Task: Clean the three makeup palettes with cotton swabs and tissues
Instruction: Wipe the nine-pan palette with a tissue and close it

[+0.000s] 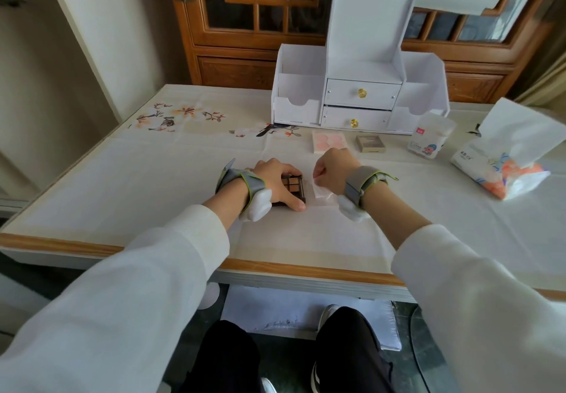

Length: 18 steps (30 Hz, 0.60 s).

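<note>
A dark brown eyeshadow palette [292, 182] with tan and brown pans lies open on the table in front of me. My left hand [275, 183] grips it, fingers over its far edge and thumb along its near edge. My right hand [332, 173] is curled just right of the palette and pinches a white tissue [321, 192] that lies on the cloth. A pink blush palette [329, 143] and a small beige palette [371, 143] lie further back. A bag of cotton swabs [428, 140] and a tissue pack [502, 175] sit at the right.
A white cardboard organiser [361, 95] with two drawers stands at the back of the table. The table [153, 184] has a floral cloth and a wooden front edge. Behind it are a wooden cabinet and a wall; my knees show below.
</note>
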Available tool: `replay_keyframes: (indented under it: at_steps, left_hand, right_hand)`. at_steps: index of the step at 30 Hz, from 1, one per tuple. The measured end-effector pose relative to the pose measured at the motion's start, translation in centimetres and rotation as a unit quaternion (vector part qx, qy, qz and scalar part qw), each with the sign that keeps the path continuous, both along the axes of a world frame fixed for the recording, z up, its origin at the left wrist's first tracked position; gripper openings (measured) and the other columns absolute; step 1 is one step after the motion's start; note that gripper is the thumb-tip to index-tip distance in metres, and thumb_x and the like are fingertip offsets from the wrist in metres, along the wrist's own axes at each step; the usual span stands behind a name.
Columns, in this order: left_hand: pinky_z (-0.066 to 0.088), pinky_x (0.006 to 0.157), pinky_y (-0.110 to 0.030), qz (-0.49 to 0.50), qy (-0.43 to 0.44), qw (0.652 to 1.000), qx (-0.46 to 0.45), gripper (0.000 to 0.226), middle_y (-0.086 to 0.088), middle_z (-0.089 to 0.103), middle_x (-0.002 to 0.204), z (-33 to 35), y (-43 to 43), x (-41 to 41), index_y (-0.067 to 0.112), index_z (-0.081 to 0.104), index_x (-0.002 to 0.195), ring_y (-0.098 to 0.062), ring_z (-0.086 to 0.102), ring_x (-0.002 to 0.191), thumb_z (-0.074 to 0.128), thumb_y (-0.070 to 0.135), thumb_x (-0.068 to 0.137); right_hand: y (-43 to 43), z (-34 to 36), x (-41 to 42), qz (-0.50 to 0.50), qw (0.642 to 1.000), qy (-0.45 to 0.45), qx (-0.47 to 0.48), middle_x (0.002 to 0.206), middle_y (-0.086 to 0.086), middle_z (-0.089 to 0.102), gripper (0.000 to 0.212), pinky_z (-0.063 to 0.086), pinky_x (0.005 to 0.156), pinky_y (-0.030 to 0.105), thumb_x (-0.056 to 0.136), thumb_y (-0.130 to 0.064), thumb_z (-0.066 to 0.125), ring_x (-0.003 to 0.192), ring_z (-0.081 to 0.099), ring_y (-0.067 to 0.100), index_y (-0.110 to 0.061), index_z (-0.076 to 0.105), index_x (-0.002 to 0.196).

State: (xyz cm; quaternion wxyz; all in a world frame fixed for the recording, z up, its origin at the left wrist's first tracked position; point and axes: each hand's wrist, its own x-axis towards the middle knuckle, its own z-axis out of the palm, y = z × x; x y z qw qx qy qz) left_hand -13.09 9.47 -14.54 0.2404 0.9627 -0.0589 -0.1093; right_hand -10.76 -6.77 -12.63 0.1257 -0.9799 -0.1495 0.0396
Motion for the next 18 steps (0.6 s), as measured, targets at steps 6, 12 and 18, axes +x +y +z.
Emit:
replay_keyframes:
  at_steps: [6,12,18]
  left_hand:
    - [0.038,0.083,-0.024,-0.003,0.004,1.000,0.005,0.080,0.007,0.060,0.126,0.2,0.0,-0.1,0.037,0.049,0.133,-0.019,0.054,0.116,0.081,0.051,0.061]
    - [0.038,0.084,-0.025,0.003,0.006,1.000,0.007,0.082,0.006,0.058,0.127,0.2,0.1,-0.3,0.037,0.049,0.133,-0.019,0.054,0.117,0.082,0.053,0.060]
    - [0.039,0.085,-0.025,0.003,0.006,1.000,0.005,0.084,0.006,0.057,0.129,0.2,0.0,-0.3,0.037,0.048,0.134,-0.020,0.054,0.117,0.082,0.054,0.059]
  right_hand:
    - [1.9,0.0,-0.6,0.055,0.998,-0.018,-0.027,0.105,0.008,0.067,0.022,0.046,0.079,0.028,0.087,-0.014,0.053,0.101,0.057,0.027,-0.016,0.069,0.102]
    - [0.6,0.4,-1.0,0.077,0.996,0.002,-0.042,0.099,-0.003,0.068,0.017,0.037,0.072,0.021,0.084,-0.019,0.059,0.100,0.057,0.017,-0.022,0.070,0.097]
    - [-0.1,0.1,-0.8,0.043,0.999,-0.020,-0.024,0.095,0.000,0.069,0.017,0.048,0.079,0.026,0.083,-0.013,0.057,0.093,0.060,0.020,-0.021,0.071,0.089]
